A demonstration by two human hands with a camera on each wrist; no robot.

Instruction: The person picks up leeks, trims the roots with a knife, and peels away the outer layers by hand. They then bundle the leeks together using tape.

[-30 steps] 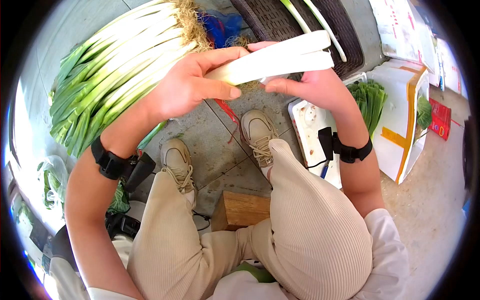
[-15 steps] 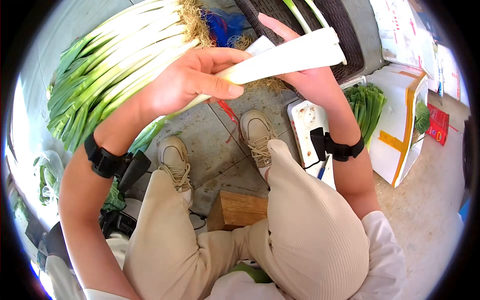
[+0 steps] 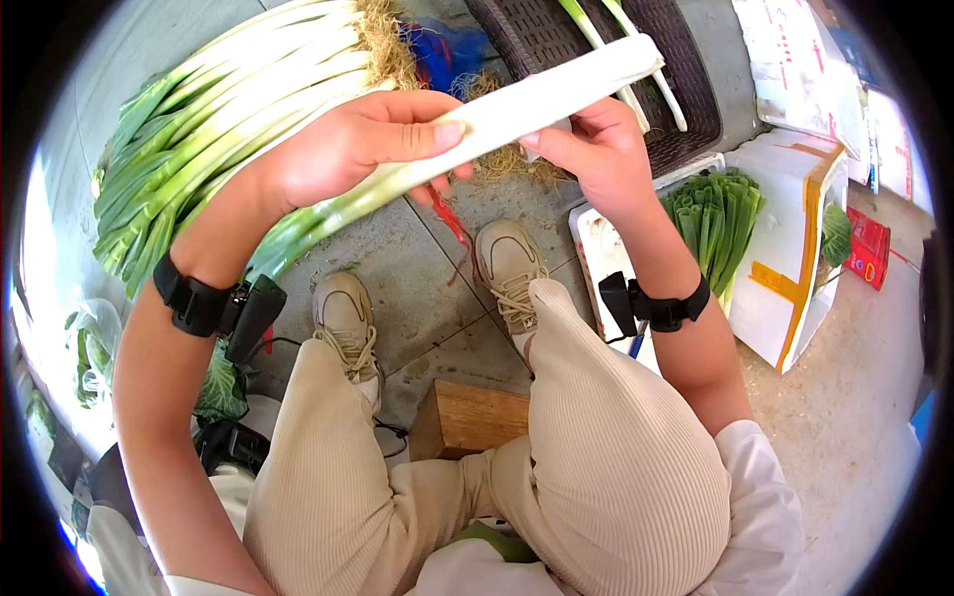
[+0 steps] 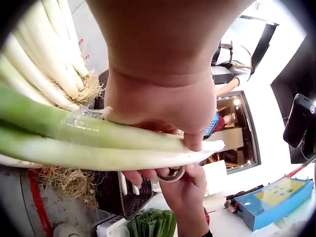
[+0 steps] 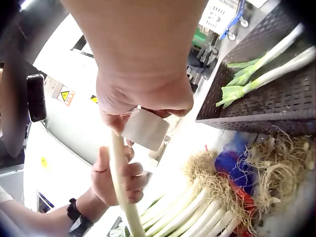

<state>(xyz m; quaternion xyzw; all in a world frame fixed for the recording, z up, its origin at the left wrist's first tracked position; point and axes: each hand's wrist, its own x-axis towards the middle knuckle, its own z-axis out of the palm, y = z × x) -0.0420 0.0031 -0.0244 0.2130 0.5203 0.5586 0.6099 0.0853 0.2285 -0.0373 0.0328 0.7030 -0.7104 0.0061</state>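
My left hand (image 3: pixel 348 144) grips two leeks (image 3: pixel 556 94) laid side by side, with its thumb across the top and fingers beneath. The white ends point up and right; the green parts run down past my left wrist. Shiny clear film (image 4: pixel 81 126) wraps the leeks' greener stretch in the left wrist view. Just under the white stalks, my right hand (image 3: pixel 606 159) curls its fingers round a pale roll of tape (image 5: pixel 147 129), its thumb close to the leeks. The roll's round edge (image 4: pixel 172 174) shows below the stalks in the left wrist view.
A large pile of leeks (image 3: pixel 258 109) with roots lies at the left. A dark woven basket (image 3: pixel 711 124) holds a few leeks. Cut greens (image 3: pixel 714 214) and a white foam box (image 3: pixel 785 248) stand right. A wooden block (image 3: pixel 477 417) sits between my legs.
The right hand first spread its fingers beyond the leeks with the roll behind them, then came lower and curled round it. The leeks now tilt more steeply, white ends higher.
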